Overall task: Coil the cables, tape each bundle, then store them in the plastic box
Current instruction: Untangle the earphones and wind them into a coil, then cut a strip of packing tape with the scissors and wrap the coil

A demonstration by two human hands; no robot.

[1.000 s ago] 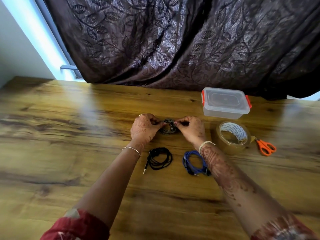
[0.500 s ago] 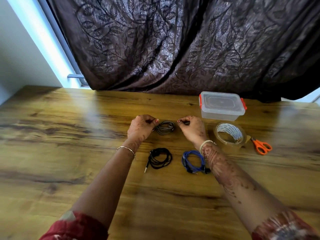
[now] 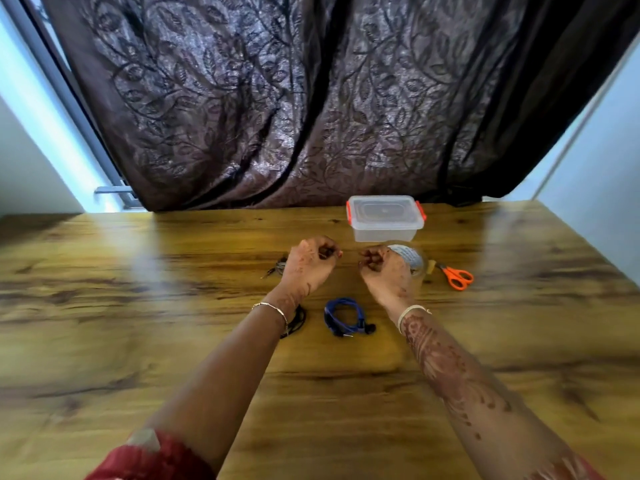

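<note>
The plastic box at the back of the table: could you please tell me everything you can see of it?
The plastic box is a small rectangular container of clear, slightly milky plastic. Its clear lid is on, with an orange-red clip at each short end. Nothing shows inside it. It sits upright and flat on the wooden table, near the far edge, just in front of the dark curtain. Neither hand touches it; the tape roll lies just in front.

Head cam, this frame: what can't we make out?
- Black cable: mostly behind the left forearm.
- Grey cable: mostly behind the left hand, blurred.
- Tape roll: partly behind the right hand.
- Either grip's contents: fingers curled, too small.
- Plastic box contents: lid glare.
</note>
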